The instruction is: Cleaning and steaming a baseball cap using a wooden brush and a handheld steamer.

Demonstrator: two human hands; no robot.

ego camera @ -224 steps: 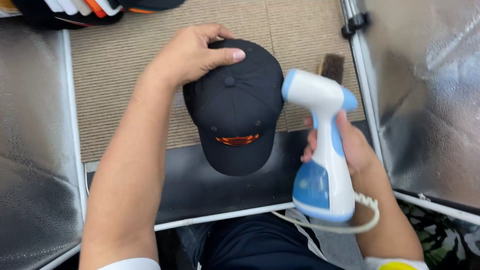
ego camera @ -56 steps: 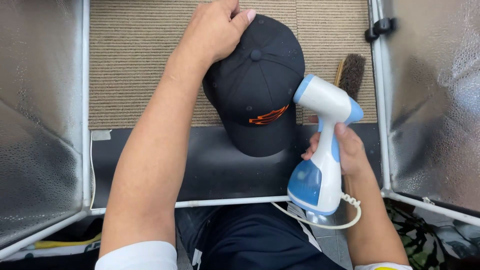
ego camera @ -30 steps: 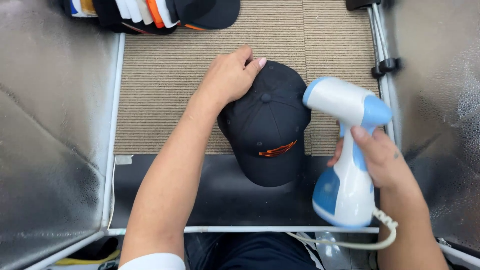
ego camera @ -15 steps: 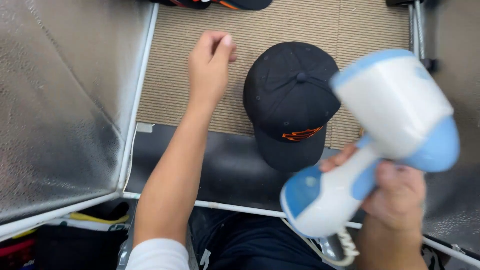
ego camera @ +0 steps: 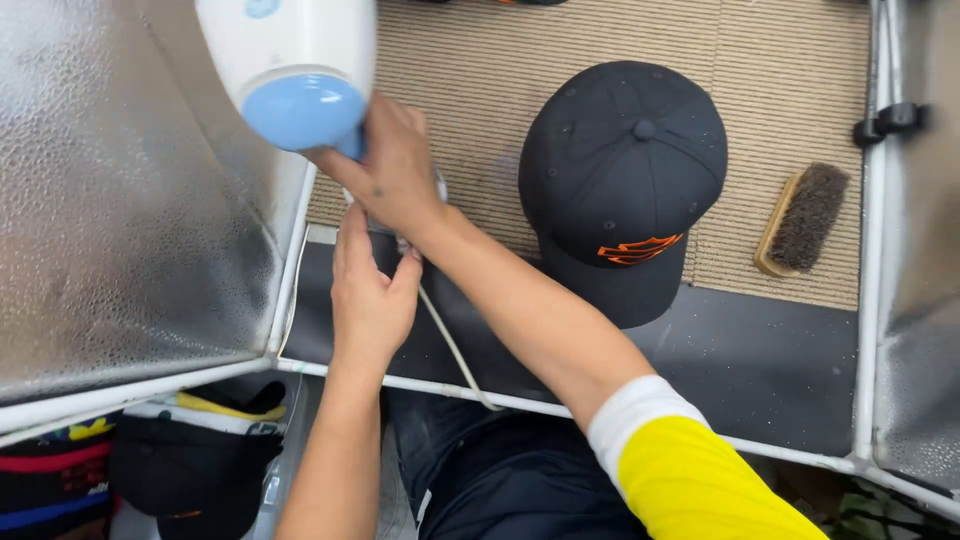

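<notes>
A black cap (ego camera: 620, 180) with an orange emblem lies by itself on the tan ribbed mat (ego camera: 480, 110), its brim towards me. My right hand (ego camera: 385, 170) reaches across to the upper left and grips the handle of a white and blue handheld steamer (ego camera: 290, 70). Just below it, my left hand (ego camera: 370, 295) touches the steamer's white cord (ego camera: 450, 345), which runs down over the dark front strip. Neither hand is on the cap.
A wooden bristle brush (ego camera: 800, 220) lies on the mat to the right of the cap. Silvery foil panels (ego camera: 120, 200) on white frames wall both sides. A stack of caps (ego camera: 190, 470) sits low at the left, below the table edge.
My left hand has let go of the cap and dropped to the cord. My right hand has swung the steamer from the right side across to the upper left.
</notes>
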